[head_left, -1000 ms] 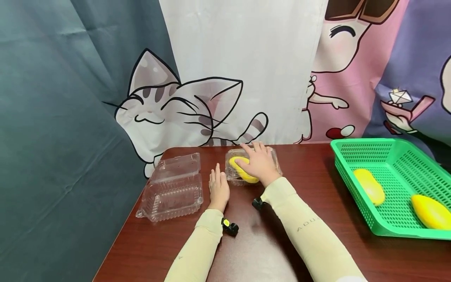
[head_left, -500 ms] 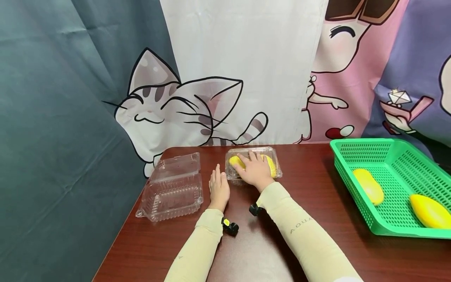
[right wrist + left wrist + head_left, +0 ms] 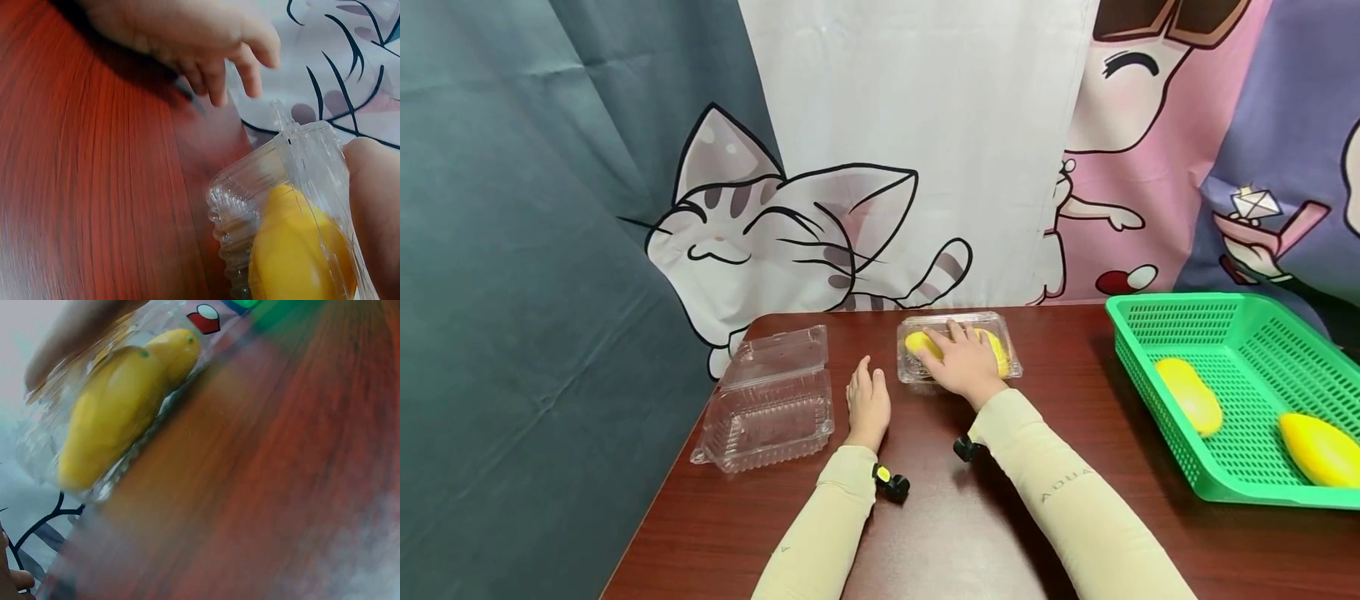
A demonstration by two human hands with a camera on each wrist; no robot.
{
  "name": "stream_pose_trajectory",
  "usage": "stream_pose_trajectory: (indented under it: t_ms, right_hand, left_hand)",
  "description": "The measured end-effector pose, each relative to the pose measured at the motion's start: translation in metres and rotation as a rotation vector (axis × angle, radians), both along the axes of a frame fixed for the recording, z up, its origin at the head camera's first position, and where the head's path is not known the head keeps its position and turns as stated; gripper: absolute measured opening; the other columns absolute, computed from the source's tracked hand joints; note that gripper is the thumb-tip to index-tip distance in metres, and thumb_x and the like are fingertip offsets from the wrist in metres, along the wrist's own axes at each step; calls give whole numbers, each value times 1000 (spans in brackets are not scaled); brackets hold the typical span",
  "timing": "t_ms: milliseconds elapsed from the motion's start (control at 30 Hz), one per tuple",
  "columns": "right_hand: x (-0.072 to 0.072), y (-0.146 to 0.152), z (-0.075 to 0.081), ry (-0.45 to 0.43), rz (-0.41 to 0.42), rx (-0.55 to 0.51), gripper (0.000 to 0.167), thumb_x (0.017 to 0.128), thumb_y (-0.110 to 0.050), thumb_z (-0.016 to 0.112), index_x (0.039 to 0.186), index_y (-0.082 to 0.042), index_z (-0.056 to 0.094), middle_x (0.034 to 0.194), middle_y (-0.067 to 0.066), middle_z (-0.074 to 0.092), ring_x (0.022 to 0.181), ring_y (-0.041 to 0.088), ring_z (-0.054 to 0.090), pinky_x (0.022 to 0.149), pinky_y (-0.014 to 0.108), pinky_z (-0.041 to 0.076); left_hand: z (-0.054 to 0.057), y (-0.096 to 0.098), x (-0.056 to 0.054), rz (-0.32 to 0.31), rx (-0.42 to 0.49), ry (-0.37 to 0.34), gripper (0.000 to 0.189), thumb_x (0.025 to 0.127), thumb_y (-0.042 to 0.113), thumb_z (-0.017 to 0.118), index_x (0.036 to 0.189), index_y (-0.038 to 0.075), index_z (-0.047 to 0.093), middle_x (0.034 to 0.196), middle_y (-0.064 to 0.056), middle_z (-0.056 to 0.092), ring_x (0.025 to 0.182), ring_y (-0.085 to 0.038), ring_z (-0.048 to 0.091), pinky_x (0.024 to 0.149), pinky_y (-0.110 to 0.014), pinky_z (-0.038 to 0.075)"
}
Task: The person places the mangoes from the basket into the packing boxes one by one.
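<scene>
Two yellow mangoes point(image 3: 115, 419) with green stem spots lie in a clear plastic clamshell box point(image 3: 908, 371) at the back of the table. My right hand point(image 3: 967, 364) rests flat on top of the box, its fingers spread and the lid under them. In the right wrist view one mango point(image 3: 294, 250) shows through the ribbed side wall, and the lid lies over it. Left of the box, my left hand point(image 3: 868, 410) is held on edge with nearly straight fingers. It holds nothing and stands a little apart from the box.
A second clear clamshell box point(image 3: 767, 421) stands open at the left, its lid point(image 3: 778, 354) tipped back. At the right is a green mesh basket point(image 3: 1161, 433) with two more mangoes point(image 3: 1189, 398). A printed curtain point(image 3: 1000, 150) hangs behind the table point(image 3: 940, 517).
My right hand first shifted left and down across the lid. Then box and hand slid right together, widening the gap to my left hand, which has hardly moved.
</scene>
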State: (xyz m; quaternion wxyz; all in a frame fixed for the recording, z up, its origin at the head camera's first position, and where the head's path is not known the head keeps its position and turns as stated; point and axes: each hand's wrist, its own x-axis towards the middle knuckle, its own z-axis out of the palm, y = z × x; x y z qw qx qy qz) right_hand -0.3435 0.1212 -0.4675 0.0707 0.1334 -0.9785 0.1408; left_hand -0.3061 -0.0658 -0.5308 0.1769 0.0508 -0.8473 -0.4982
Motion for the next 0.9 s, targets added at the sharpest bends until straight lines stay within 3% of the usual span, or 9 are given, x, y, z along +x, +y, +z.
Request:
stream_pose_trajectory:
  t_ms: [900]
  right_hand:
    - [1, 109, -3, 4, -36, 24, 68, 102, -67, 28, 158, -28, 37, 163, 24, 25, 149, 49, 16, 116, 69, 11]
  left_hand:
    - [-1, 1, 3, -5, -8, 1, 47, 105, 27, 42, 146, 5, 48, 148, -21, 49, 142, -36, 39, 122, -56, 14]
